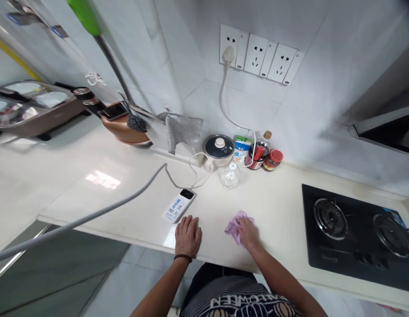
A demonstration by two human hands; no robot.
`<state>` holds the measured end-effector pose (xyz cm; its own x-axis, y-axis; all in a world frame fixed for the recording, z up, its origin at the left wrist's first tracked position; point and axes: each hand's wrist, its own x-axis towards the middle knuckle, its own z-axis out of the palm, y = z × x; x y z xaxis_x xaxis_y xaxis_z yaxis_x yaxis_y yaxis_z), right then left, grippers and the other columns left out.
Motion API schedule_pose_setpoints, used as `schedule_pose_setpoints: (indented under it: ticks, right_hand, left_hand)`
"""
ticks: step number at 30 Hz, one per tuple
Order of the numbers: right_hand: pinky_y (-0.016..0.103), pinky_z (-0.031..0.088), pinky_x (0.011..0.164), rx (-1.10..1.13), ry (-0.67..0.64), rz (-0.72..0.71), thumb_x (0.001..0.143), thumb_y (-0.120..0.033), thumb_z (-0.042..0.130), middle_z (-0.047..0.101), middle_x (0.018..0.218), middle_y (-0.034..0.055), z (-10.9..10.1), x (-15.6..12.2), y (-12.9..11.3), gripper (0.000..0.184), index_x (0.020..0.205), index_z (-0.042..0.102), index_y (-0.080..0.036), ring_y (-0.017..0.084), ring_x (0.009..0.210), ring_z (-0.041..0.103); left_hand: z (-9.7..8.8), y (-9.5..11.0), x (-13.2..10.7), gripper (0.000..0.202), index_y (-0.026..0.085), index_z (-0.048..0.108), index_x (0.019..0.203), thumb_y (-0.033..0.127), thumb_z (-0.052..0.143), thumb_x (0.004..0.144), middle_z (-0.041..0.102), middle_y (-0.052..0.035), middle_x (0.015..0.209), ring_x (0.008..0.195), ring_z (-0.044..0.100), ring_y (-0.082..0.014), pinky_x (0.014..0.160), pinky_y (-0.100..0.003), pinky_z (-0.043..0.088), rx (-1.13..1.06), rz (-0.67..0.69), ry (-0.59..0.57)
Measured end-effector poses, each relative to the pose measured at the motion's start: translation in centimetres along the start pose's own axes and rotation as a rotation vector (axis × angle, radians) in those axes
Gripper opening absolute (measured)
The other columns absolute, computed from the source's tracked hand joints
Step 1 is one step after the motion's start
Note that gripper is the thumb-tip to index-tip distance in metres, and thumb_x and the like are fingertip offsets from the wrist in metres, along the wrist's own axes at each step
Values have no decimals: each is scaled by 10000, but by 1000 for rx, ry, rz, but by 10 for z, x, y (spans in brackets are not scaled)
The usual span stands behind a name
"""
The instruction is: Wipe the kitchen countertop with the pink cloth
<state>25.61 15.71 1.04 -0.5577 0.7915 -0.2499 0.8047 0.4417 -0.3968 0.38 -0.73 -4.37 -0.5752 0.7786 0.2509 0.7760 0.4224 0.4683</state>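
One bare left hand (pixel 187 235) lies palm-down by the cream worktop's (pixel 273 202) front edge, grip holding nothing, just beside a white rectangular device with a black end (pixel 179 206). Now the right hand (pixel 248 232): grip clamped on a crumpled lilac cloth (pixel 231 226), down on the worktop, left of the black glass hob (pixel 356 246). Wiping looks under way; what's done or left, I can't tell.

The right hand (pixel 250 235) hides part of the purple cloth (pixel 232 227) beneath its fingers (pixel 245 223). Left of the cloth, the white device (pixel 178 207) carries print too small to read. Beyond the cloth, jars (pixel 272 160) hide most of a cork-topped bottle (pixel 266 140). Right of the cloth, the stove (pixel 358 246) runs past the picture's edge; far left of it, a pan (pixel 47 122) is cut off, its contents blurred.
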Motion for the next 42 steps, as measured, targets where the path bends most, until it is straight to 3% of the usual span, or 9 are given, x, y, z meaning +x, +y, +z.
schedule_pose_setpoints:
  ticks: [7, 10, 14, 18, 25, 31, 36, 39, 42]
  right_hand:
    - [410, 541, 960, -57, 294, 644, 1037, -347, 381, 705, 1306, 168, -79, -44, 152, 499, 1434, 659, -228, 301, 1173, 675]
    - [494, 529, 980, -155, 386, 709, 1010, -342, 397, 676, 1301, 241, -83, -76, 189, 496, 1371, 698, -184, 382, 1206, 648]
    - [534, 486, 1083, -189, 412, 632, 1004, -283, 369, 635, 1441, 241, -56, -99, 186, 488, 1373, 675, -193, 401, 1325, 599]
    - [493, 402, 1205, -133, 341, 499, 1009, -228, 368, 568, 1587, 172, -36, -80, 160, 484, 1423, 618, -236, 334, 1512, 476]
    - [526, 278, 1295, -134, 80, 176, 979, -119, 391, 411, 1749, 75, -49, 38, 97, 665, 1615, 506, -276, 298, 1647, 288]
    - [512, 207, 1337, -129, -26, -30, 1058, -290, 438, 274, 1808, 30, -71, 145, 63, 614, 1671, 428, -316, 270, 1680, 195]
    - [515, 217, 1338, -179, 14, -127, 1055, -322, 451, 300, 1799, 36, -87, 188, 90, 607, 1663, 447, -311, 273, 1671, 224]
    - [525, 246, 1328, -237, 56, -72, 1067, -342, 391, 313, 1794, 39, -97, 185, 133, 603, 1667, 443, -305, 285, 1667, 239]
    - [553, 276, 1309, -283, 104, 89, 1081, -383, 293, 302, 1798, 59, -113, 170, 192, 625, 1689, 404, -288, 305, 1665, 246]
  left_hand:
    - [-2, 3, 2, 466, 224, 673, 1394, 373, 488, 993, 647, -156, 1488, 1497, 465, -348, 1278, -573, 280, -36, -16, -11]
    - [-2, 3, 3, 460, 223, 672, 1387, 366, 481, 993, 649, -154, 1484, 1489, 475, -342, 1281, -565, 280, -37, -9, -11]
    - [-2, 2, 2, 443, 224, 672, 1371, 366, 481, 997, 640, -156, 1496, 1487, 479, -345, 1277, -568, 294, -27, -2, -9]
    - [0, -1, 1, 440, 224, 665, 1377, 365, 486, 1001, 629, -156, 1510, 1495, 477, -347, 1276, -569, 306, -19, 1, -10]
    - [1, -4, 2, 429, 212, 657, 1367, 368, 486, 1006, 636, -165, 1489, 1473, 500, -354, 1251, -565, 362, -2, 31, 21]
    - [1, -10, 3, 431, 228, 660, 1362, 368, 523, 979, 654, -152, 1454, 1456, 512, -356, 1239, -569, 398, 1, 37, 35]
    - [-2, -8, 3, 459, 190, 659, 1366, 369, 540, 961, 641, -169, 1472, 1480, 482, -372, 1239, -586, 403, 13, 12, 24]
    - [-5, -5, 5, 436, 174, 659, 1340, 374, 536, 974, 638, -183, 1460, 1482, 481, -373, 1231, -579, 417, 37, 13, 34]
    - [-6, -4, 6, 423, 171, 660, 1324, 381, 533, 980, 637, -190, 1452, 1479, 483, -375, 1225, -574, 426, 52, 24, 34]
